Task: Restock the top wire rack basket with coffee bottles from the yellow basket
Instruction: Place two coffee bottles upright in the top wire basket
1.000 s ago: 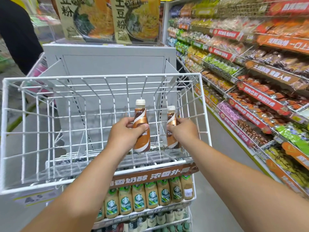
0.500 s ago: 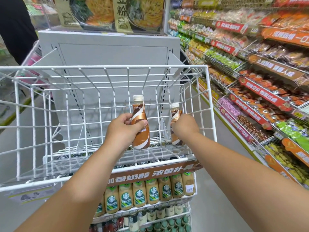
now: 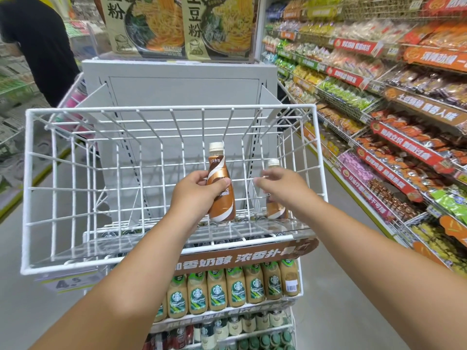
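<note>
The white top wire rack basket (image 3: 169,110) fills the middle of the view. My left hand (image 3: 195,195) grips a brown coffee bottle (image 3: 220,198) with a cream cap, held upright just above the basket floor near its middle. A second brown coffee bottle (image 3: 275,209) stands upright by the basket's right wall. My right hand (image 3: 283,186) hovers in front of that bottle with loosened fingers, and its palm hides the bottle's middle. The yellow basket is out of view.
Below the top basket, rows of green-labelled coffee bottles (image 3: 217,291) fill the lower racks. A grey display panel (image 3: 182,92) rises behind. Snack shelves (image 3: 404,147) line the aisle at the right. A person in black (image 3: 43,46) stands at the upper left.
My right hand has set its bottle down by the right wall and loosened its grip. My left hand still holds its bottle, a little lower in the basket.
</note>
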`<move>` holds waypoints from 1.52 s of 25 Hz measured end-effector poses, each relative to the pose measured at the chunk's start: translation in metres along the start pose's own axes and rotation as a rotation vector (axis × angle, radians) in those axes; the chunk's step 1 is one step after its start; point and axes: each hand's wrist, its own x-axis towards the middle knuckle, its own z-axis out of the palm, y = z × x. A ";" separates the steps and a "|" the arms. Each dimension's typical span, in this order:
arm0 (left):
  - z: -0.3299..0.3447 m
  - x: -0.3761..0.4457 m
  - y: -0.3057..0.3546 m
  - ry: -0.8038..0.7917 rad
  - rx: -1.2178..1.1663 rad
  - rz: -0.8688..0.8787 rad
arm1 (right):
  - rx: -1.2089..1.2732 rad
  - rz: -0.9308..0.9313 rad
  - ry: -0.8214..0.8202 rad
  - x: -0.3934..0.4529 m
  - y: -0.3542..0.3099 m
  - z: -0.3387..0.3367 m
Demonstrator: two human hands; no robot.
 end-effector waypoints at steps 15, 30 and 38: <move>-0.002 -0.016 -0.002 0.022 0.640 0.298 | 0.127 -0.085 -0.136 -0.026 -0.006 0.043; -0.046 -0.011 -0.031 0.137 1.233 0.484 | -0.336 0.142 0.124 0.023 0.011 0.034; -0.048 -0.004 -0.034 0.131 1.235 0.473 | -0.589 0.171 0.168 0.036 0.023 0.048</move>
